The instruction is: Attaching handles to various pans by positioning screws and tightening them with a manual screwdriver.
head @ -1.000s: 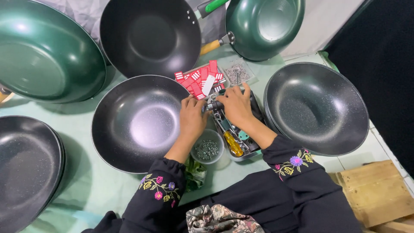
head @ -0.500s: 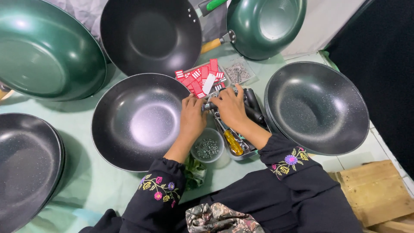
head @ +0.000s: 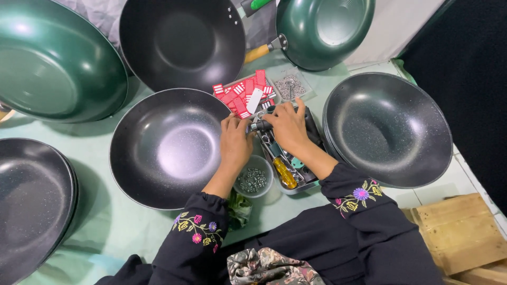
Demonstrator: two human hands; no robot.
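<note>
Head view: left hand (head: 236, 141) and right hand (head: 285, 125) at frame centre, fingers closed together on small dark tool (head: 260, 126) above metal tool tray (head: 296, 179), beside black wok (head: 169, 148).

Green pans (head: 53, 63), dark woks (head: 391, 126), a wooden board (head: 459, 232) on the pale green table (head: 95, 221).

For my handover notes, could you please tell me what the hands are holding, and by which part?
Both the left hand and right hand grip a small dark metal tool between them, over the tool tray; the exact part held cannot be told.
</note>
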